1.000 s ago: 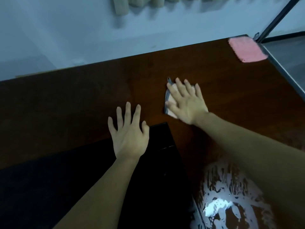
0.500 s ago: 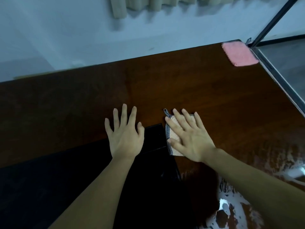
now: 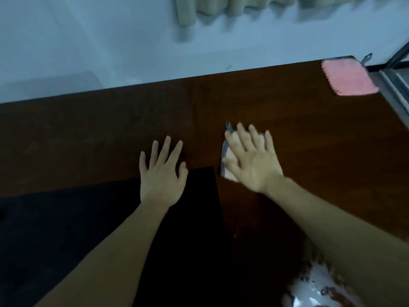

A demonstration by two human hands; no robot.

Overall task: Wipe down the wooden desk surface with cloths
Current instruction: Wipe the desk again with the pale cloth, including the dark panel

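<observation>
Two cloths lie on the dark polished wooden desk (image 3: 287, 120): I see a fluffy pink rectangular cloth (image 3: 348, 78) at the far right corner, and a pale folded cloth with grey trim (image 3: 228, 158) near the middle, pinned flat under my right hand (image 3: 252, 160), fingers straight. My left hand (image 3: 162, 171) rests spread at the near edge, holding nothing.
</observation>
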